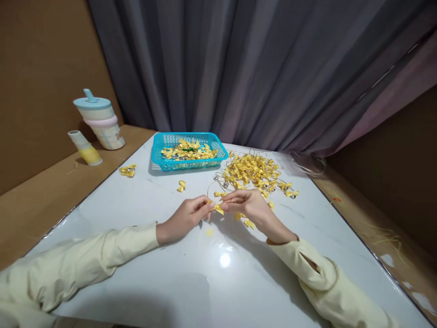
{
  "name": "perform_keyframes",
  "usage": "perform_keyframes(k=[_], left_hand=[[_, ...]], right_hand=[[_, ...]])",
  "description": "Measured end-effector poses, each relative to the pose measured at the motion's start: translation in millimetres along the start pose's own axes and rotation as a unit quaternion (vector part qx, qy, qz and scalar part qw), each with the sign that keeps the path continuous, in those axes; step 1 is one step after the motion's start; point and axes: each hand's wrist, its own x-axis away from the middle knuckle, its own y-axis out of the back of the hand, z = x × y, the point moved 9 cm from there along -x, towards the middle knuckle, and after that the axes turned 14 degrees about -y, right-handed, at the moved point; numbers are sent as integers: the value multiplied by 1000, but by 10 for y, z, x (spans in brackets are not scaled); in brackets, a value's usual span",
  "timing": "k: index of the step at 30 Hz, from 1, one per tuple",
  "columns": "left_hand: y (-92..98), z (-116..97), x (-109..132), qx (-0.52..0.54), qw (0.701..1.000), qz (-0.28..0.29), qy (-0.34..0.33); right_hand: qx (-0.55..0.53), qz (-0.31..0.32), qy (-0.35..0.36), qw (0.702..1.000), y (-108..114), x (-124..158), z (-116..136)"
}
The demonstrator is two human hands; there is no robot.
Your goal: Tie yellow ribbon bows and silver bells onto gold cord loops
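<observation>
Between my two hands, above the middle of the white table, is a small yellow ribbon bow. My left hand pinches its left side between thumb and fingers. From the other side, my right hand grips the bow's right end with thumb and forefinger. A thin cord loop rises by the left fingertips. Just beyond my right hand spreads a pile of yellow bows with thin cords and small silvery bells. One loose bow lies beyond my left hand.
A blue plastic basket holding more yellow bows stands at the back. A few bows lie at the left edge. Beyond it are a ribbon-wrapped tube and a lidded tumbler. A grey curtain hangs behind.
</observation>
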Motion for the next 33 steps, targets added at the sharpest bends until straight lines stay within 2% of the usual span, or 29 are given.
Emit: perform_keyframes(k=[4, 9, 15, 18, 33], left_hand=[[-71, 187, 41, 34, 998, -2, 46], [-72, 236, 31, 50, 997, -6, 64], [-54, 251, 32, 41, 997, -6, 59], [-58, 252, 38, 35, 998, -1, 61], [-91, 214, 32, 29, 998, 12, 60]], right_hand=[[-29, 20, -32, 999, -28, -71, -233], [-55, -1, -24, 998, -9, -66, -357], [-67, -116, 117, 984, 218, 93, -223], [-69, -129, 153, 977, 227, 200, -206], [-57, 13, 86, 995, -100, 293, -335]])
